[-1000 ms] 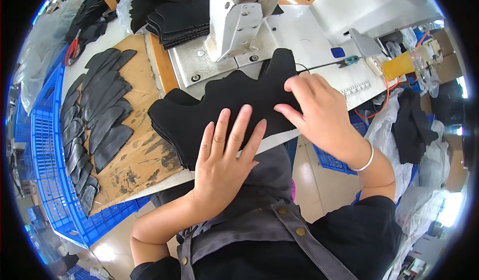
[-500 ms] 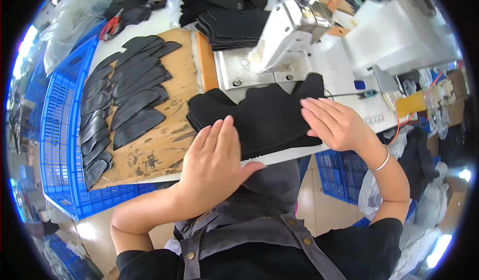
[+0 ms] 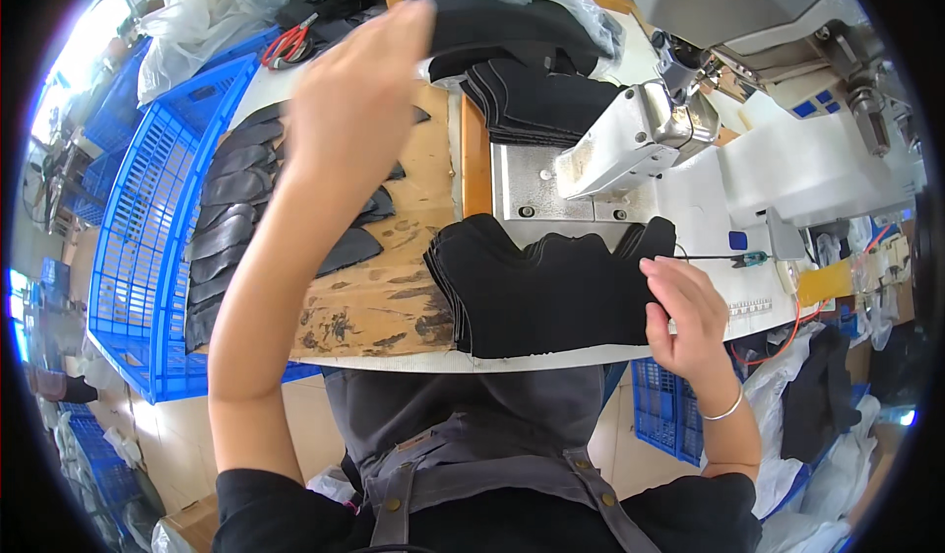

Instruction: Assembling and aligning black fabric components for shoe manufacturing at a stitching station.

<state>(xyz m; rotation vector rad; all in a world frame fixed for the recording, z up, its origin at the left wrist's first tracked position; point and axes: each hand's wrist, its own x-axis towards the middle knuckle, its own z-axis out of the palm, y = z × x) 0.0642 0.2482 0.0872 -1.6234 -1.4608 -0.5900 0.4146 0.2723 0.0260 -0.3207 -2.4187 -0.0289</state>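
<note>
A stack of black scalloped fabric pieces [image 3: 551, 297] lies at the front edge of the white table. My right hand [image 3: 689, 317] rests at the stack's right end, fingers extended, thumb apart, not gripping it. My left hand [image 3: 359, 90] is raised over the far part of the brown board, smeared by motion. Its fingertips come near a pile of black pieces [image 3: 512, 31] in clear plastic at the back; whether they touch is unclear. Rows of dark, leaf-shaped pieces [image 3: 236, 184] lie on the board [image 3: 394, 307], partly hidden by my left arm.
A white sewing machine [image 3: 620, 139] stands behind the stack. Another layered black stack [image 3: 541, 105] sits beside it. Red-handled scissors [image 3: 285, 46] lie at the far left. A blue crate [image 3: 133, 258] borders the table's left side, and another blue crate [image 3: 669, 410] is below right.
My left hand has left the front stack and swung up and away to the far left. The front stack's pieces now lie more evenly aligned. The view has shifted slightly.
</note>
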